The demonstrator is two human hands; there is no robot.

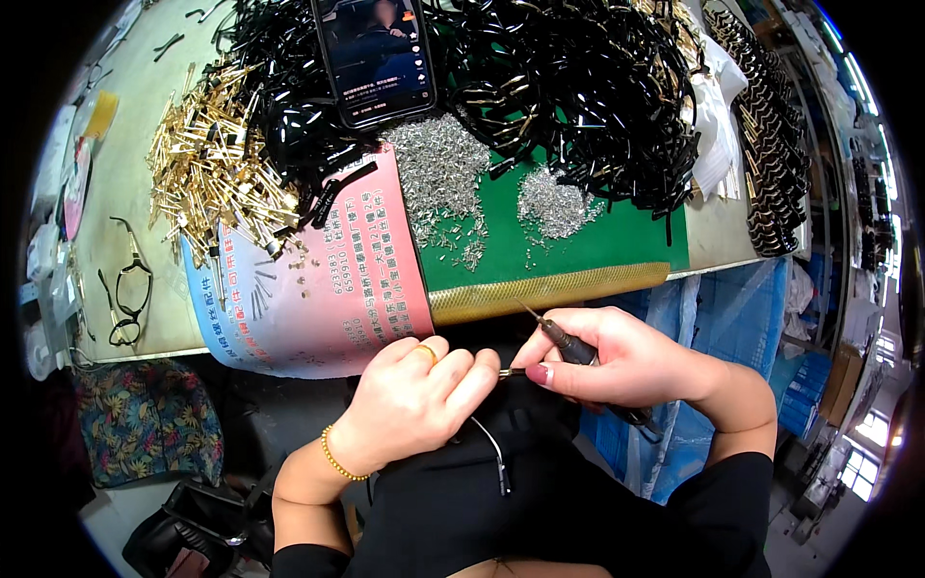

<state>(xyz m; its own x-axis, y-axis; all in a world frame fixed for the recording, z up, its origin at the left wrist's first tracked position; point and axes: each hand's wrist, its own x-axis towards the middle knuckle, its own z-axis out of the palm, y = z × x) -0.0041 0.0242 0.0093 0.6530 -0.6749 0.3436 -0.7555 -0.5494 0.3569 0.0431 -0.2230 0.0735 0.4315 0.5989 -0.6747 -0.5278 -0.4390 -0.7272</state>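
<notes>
My left hand (419, 395) is closed, its fingertips pinching one end of a small dark eyeglass part (514, 372) in front of my body. My right hand (621, 361) grips a black powered screwdriver (570, 347), its thin bit pointing up and left toward the table edge. Thumb and forefinger of that same hand touch the other end of the small part. Most of the part is hidden by fingers. Below my left hand hangs a thin pale cord-like piece (494, 446) with a metal tip.
Across the table lie heaped black eyeglass temples (568, 87), gold metal parts (207, 159) and small silver screws (438, 159) on a green mat (540, 255). A phone (376, 58) leans at the back. Eyeglasses (133, 284) lie left; a gold mesh roll (549, 292) edges the mat.
</notes>
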